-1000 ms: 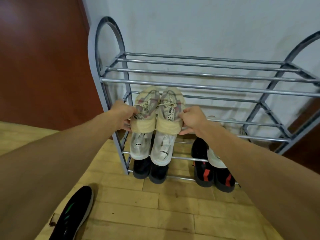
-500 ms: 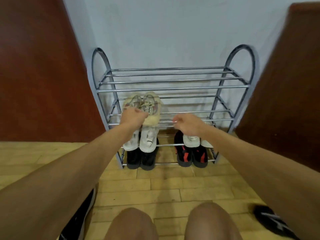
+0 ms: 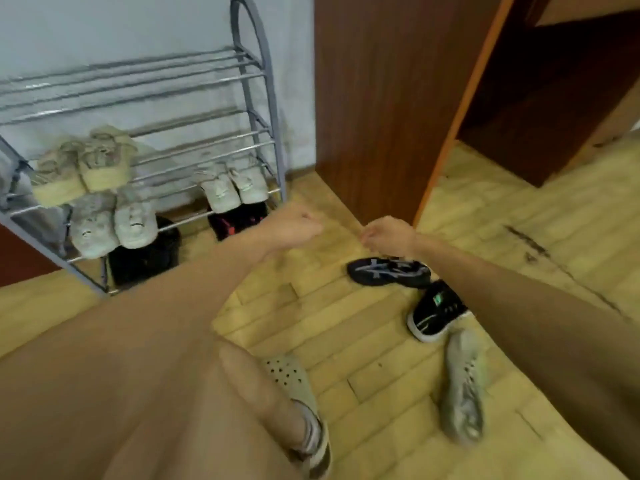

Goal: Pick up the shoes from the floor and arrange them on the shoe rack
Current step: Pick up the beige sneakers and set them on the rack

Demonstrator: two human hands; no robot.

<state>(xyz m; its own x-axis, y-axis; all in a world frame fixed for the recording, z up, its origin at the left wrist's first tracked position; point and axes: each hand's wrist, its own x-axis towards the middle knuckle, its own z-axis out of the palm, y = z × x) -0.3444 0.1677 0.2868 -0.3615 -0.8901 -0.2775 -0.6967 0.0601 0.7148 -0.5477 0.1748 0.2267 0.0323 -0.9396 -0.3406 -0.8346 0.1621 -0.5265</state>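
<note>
The grey metal shoe rack (image 3: 258,98) stands at the left against the white wall. A beige pair (image 3: 83,164) lies on its middle shelf, with two white pairs (image 3: 114,223) (image 3: 233,183) one shelf lower and dark shoes at the bottom. On the floor to the right lie a black shoe with grey stripes (image 3: 389,271), a black shoe with a white sole (image 3: 434,311) and a grey shoe (image 3: 462,382). My left hand (image 3: 294,225) and my right hand (image 3: 389,235) hover over the floor, fingers loosely curled, holding nothing. My right hand is just above the striped black shoe.
A dark wooden cabinet (image 3: 381,98) stands right of the rack, with an open doorway beyond it. The floor is light wooden parquet (image 3: 346,341). My foot in a perforated clog (image 3: 294,386) rests at the bottom centre.
Both hands let go of the beige pair, which stays on the rack. The view swung right and the hands moved over the floor toward the loose shoes.
</note>
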